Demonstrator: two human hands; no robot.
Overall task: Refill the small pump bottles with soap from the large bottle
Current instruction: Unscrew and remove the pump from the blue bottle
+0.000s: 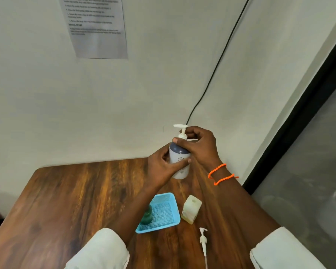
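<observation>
the left hand point(161, 167) has its grip around the pump bottle point(179, 162) above the table point(66, 200); the right hand point(200, 146) pinches its collar.

Printed sheet point(97, 26) on wall w/ black cable point(217, 63) (text blurred).

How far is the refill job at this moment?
Looks done: the square bottle stands open on the table, its pump lying beside it. In hand: the left hand holds the white bottle by its body while the right hand grips its pump collar; tightening or loosening, I cannot tell. Left: pouring is not visible, and a green item waits in the blue tray.
</observation>
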